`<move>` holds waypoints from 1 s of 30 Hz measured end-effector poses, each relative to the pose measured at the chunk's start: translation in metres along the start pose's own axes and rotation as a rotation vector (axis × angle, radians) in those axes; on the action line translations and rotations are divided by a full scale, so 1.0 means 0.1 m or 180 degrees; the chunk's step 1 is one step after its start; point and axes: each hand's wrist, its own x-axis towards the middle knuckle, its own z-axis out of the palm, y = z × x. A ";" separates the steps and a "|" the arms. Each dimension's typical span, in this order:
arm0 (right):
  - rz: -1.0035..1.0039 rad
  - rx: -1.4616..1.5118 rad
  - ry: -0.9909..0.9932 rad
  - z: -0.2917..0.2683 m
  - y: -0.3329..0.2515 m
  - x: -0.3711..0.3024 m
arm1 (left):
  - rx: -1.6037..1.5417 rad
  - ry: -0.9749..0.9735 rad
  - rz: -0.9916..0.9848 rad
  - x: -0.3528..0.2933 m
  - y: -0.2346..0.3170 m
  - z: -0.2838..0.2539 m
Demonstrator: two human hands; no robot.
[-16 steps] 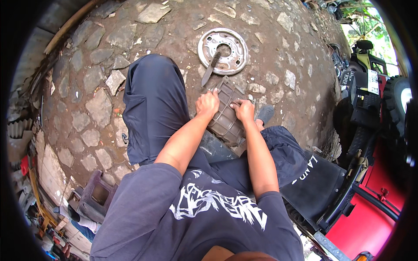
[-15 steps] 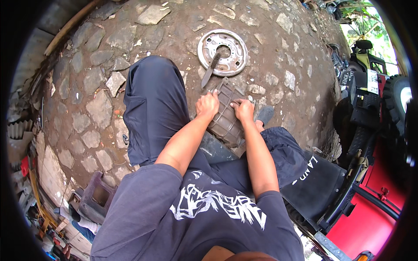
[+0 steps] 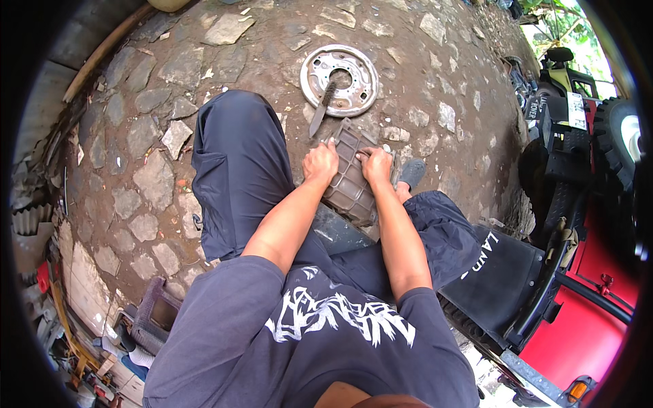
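Pointing twd rnd plate [image 3: 362, 83]: ribbed metal block [image 3: 349, 175], long axis approx fore-aft.

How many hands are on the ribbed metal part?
2: the left hand on the left side of the ribbed metal part, the right hand on its right side. None seems hidden.

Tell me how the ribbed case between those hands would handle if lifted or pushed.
The ribbed case is likely stiff, judging by its ridged surface. It looks like metal, so it may be heavy for its size. Its long, boxy shape suggests it would slide rather than roll.
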 end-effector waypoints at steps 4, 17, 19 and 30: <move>-0.0799 -0.0066 -0.0102 -0.12 0.27 -0.11 | -0.0040 -0.0007 0.0032 0.01 -0.01 -0.02; -0.0801 0.0084 -0.0563 -0.15 0.23 0.00 | 0.0010 0.0064 -0.0005 -0.04 0.03 -0.04; -0.0718 -0.0018 -0.0807 -0.29 0.21 0.00 | 0.0028 0.0083 -0.0025 -0.03 0.01 -0.05; -0.0812 0.0039 -0.0554 -0.16 0.22 -0.01 | 0.0022 0.0075 -0.0043 -0.01 0.03 0.00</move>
